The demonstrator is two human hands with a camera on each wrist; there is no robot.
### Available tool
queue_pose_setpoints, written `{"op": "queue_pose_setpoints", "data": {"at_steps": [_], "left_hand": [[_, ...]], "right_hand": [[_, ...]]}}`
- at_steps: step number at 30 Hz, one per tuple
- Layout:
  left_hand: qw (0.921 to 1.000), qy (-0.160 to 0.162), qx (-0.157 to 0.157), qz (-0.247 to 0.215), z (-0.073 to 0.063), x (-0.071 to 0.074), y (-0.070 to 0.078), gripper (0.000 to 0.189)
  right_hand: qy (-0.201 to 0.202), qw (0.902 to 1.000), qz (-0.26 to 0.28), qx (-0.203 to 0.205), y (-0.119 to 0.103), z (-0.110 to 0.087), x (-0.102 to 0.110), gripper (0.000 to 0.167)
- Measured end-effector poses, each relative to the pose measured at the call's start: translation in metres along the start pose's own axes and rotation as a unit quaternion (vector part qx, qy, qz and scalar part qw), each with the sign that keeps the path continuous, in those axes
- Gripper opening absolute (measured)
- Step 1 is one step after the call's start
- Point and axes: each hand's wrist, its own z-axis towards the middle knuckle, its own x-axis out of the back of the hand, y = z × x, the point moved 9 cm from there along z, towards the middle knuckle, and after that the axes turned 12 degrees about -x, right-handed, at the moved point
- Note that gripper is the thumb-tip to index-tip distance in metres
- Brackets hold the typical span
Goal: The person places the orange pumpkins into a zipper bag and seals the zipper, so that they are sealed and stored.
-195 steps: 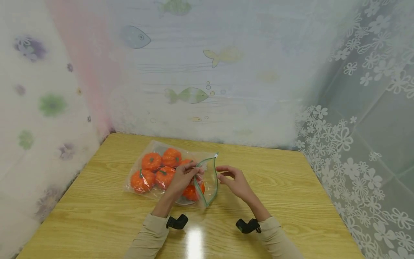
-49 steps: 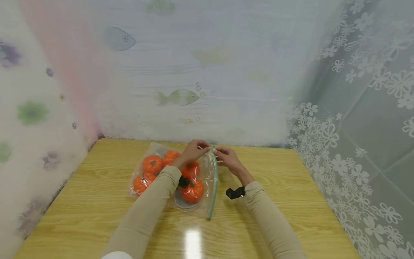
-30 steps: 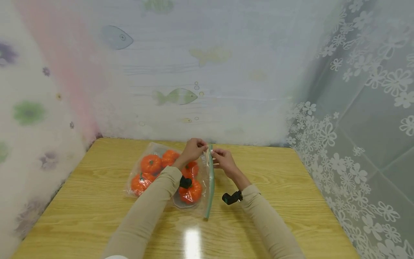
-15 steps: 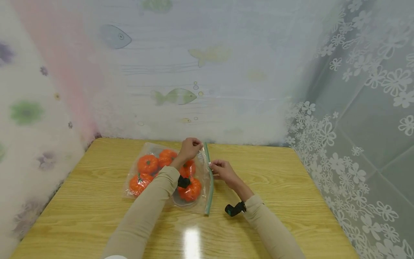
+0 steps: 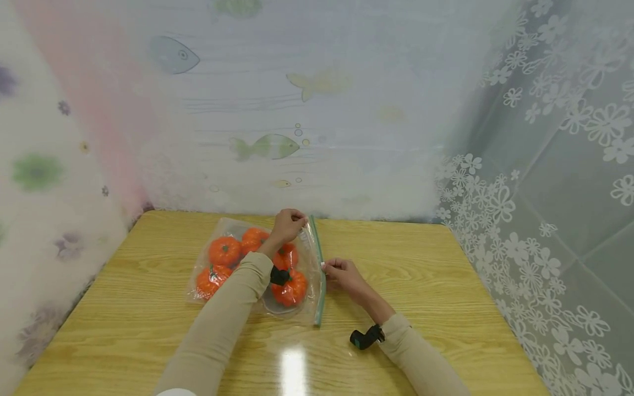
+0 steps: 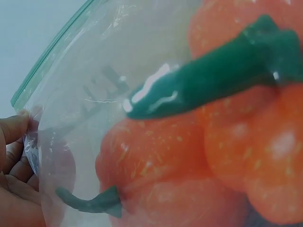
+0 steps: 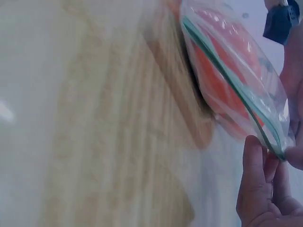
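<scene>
A clear zip bag [image 5: 309, 275] lies on the table, filled with several orange pumpkins [image 5: 289, 288] with green stems. Its green zip strip [image 5: 320, 297] runs along the right side. My left hand [image 5: 289, 224] pinches the bag's far right corner, which the left wrist view shows gathered between thumb and fingers [image 6: 13, 128]. Midway along the strip, my right hand [image 5: 349, 278] pinches the small white slider [image 5: 323, 265]. In the right wrist view the strip [image 7: 232, 78] runs down into the right hand's fingers. My left forearm hides some of the pumpkins.
The wooden table [image 5: 421, 286] extends to either side of the bag. Behind it hangs a fabric backdrop [image 5: 317, 165] with printed fish. Black wrist cameras [image 5: 366, 337] sit on both wrists. A round grey edge [image 5: 277, 309] shows under the pumpkins inside the bag.
Earlier the bag's mouth gaped with my left hand at it. Since then my left hand has gone to the far corner, and my right hand has drawn the slider from there toward me.
</scene>
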Motion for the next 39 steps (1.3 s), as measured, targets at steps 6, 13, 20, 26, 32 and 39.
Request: {"op": "queue_pose_setpoints", "data": {"at_steps": [6, 13, 20, 26, 32, 39], "left_hand": [[0.9999, 0.011, 0.002, -0.004, -0.001, 0.003, 0.002, 0.021], [0.9998, 0.017, 0.010, -0.001, -0.003, 0.003, 0.002, 0.022], [0.9996, 0.025, 0.012, 0.005, -0.004, 0.002, 0.004, 0.022], [0.9993, 0.027, 0.024, 0.007, -0.003, 0.002, 0.003, 0.022], [0.9990, 0.034, 0.027, 0.005, -0.001, 0.004, 0.005, 0.023], [0.9984, 0.041, 0.039, -0.005, -0.004, 0.006, 0.005, 0.024]], "right_hand": [[0.000, 0.9999, 0.012, 0.000, 0.009, -0.010, -0.008, 0.018], [-0.017, 0.9982, 0.050, -0.029, 0.020, -0.024, -0.017, 0.017], [-0.031, 0.9980, 0.045, -0.031, 0.025, -0.039, -0.022, 0.016], [-0.032, 0.9978, 0.032, -0.048, 0.029, -0.051, -0.023, 0.016], [-0.051, 0.9970, 0.041, -0.042, 0.029, -0.059, -0.023, 0.014], [-0.084, 0.9944, 0.042, -0.049, 0.037, -0.075, -0.026, 0.015]]}}
